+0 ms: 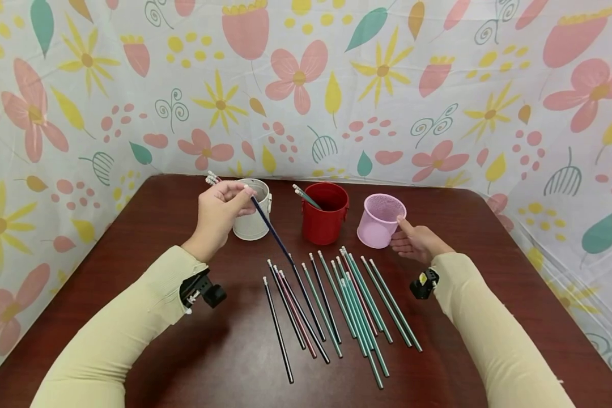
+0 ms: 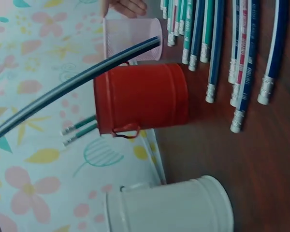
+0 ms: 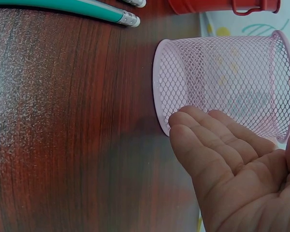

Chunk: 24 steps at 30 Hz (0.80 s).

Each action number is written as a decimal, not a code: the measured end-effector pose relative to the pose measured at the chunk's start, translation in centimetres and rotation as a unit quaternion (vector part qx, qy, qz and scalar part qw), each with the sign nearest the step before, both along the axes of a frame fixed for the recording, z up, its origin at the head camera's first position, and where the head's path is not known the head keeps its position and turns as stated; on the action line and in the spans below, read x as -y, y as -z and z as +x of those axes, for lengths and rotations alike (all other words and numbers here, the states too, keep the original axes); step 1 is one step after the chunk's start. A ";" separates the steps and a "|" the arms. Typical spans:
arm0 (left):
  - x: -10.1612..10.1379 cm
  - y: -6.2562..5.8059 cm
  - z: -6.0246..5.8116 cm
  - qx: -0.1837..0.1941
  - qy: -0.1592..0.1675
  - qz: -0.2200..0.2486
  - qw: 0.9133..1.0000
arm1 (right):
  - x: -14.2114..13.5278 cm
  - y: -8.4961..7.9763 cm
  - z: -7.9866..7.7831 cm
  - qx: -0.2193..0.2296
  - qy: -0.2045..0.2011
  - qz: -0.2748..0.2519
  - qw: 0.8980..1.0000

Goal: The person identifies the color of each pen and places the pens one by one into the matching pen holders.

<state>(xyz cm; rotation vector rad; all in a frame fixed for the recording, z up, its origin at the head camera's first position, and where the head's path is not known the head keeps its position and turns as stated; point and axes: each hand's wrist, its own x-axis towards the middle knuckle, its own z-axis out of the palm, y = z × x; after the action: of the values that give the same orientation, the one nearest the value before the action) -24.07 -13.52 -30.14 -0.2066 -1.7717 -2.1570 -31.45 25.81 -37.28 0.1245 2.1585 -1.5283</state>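
1. A dark wood worktop (image 1: 224, 351) carries everything; anything round dropped here might roll toward an edge.
2. Loose pencils (image 1: 368, 324) lie across its middle, some crossing or touching. Picking one from that tangle could drag its neighbours out of line.
3. A red bucket (image 1: 322, 226) stands upright behind them, two green pencils (image 1: 308, 197) leaning at its rim. To its left is a white bucket (image 1: 251, 226); a low arm could knock either.
4. A pink mesh cup (image 1: 374, 229) stands on the right. The right grip (image 1: 418, 241) is unclosed, thumb at the rim, fingers extended beside the wall; a careless push might tip this light-looking cup.
5. The left grip (image 1: 219, 209), before the white bucket, pinches a dark blue pencil (image 1: 272, 229) near one end. Held so, its long free end could swing and catch a rim.
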 end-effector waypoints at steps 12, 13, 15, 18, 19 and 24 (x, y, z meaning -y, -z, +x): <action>-5.7 -2.6 -2.0 -0.101 -0.042 0.033 0.993 | 0.1 0.0 0.0 -0.003 0.006 0.009 1.000; -6.3 -2.7 -2.2 -0.106 -0.043 0.027 0.993 | 0.1 0.0 0.0 -0.003 0.005 0.008 1.000; -7.6 -2.9 -2.7 -0.117 -0.049 0.003 0.992 | 0.1 0.0 0.1 -0.003 0.003 0.011 1.000; -9.6 -3.0 -3.4 -0.131 -0.053 -0.039 0.989 | 0.2 -0.1 0.2 -0.005 0.005 0.014 1.000; -10.2 -3.0 -3.6 -0.138 -0.054 -0.056 0.987 | 0.1 -0.1 0.2 -0.007 0.005 0.014 1.000; -12.9 -2.2 -4.2 -0.161 -0.051 -0.113 0.979 | 0.0 0.0 0.0 -0.005 0.007 0.022 1.000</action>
<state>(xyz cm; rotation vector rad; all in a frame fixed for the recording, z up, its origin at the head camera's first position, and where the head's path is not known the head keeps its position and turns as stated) -28.28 -0.67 -27.97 -0.4815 -1.7878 -1.7342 -31.44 25.85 -37.25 0.1463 2.2040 -1.4931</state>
